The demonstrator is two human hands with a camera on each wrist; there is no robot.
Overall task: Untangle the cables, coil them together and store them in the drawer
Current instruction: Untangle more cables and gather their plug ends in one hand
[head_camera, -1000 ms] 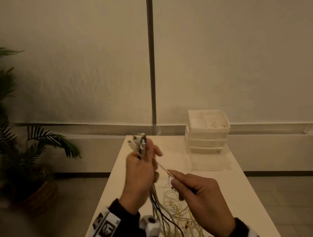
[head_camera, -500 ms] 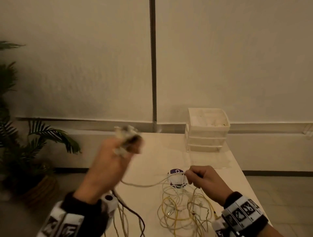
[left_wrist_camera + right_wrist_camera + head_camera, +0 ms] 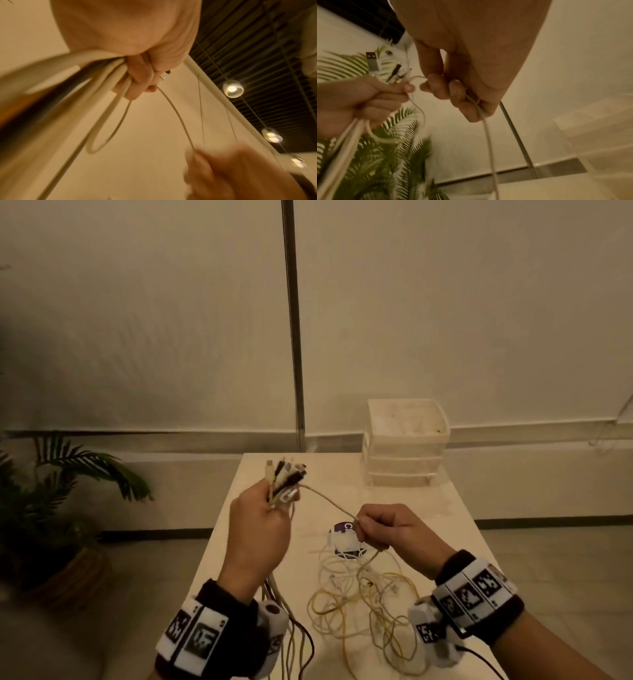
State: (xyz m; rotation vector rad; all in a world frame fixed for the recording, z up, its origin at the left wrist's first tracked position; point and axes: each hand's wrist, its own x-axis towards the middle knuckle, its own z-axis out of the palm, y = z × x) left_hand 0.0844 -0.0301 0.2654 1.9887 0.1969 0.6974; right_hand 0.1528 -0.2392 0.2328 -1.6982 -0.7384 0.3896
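My left hand (image 3: 260,529) is raised over the table's left side and grips a bundle of cable ends (image 3: 284,477), white and black plugs sticking up from the fist. In the left wrist view the fingers (image 3: 139,79) curl round several white cables (image 3: 109,86). One thin cream cable (image 3: 329,499) runs from that bundle to my right hand (image 3: 387,529), which pinches it; the right wrist view shows this cable (image 3: 488,132) passing through the curled fingers (image 3: 440,88) and hanging down. A tangle of white and yellow cables (image 3: 359,601) lies on the white table (image 3: 445,508) below both hands.
A white plastic drawer unit (image 3: 404,450) stands at the table's far right, its drawers pushed in and its top tray uncovered. A round purple-and-white sticker (image 3: 342,534) lies under the cables. A potted palm (image 3: 51,491) stands on the floor to the left.
The left hand swung out to the left and came back toward the middle with the bundle. The right hand slid along the thin cable, which now stretches between both hands.
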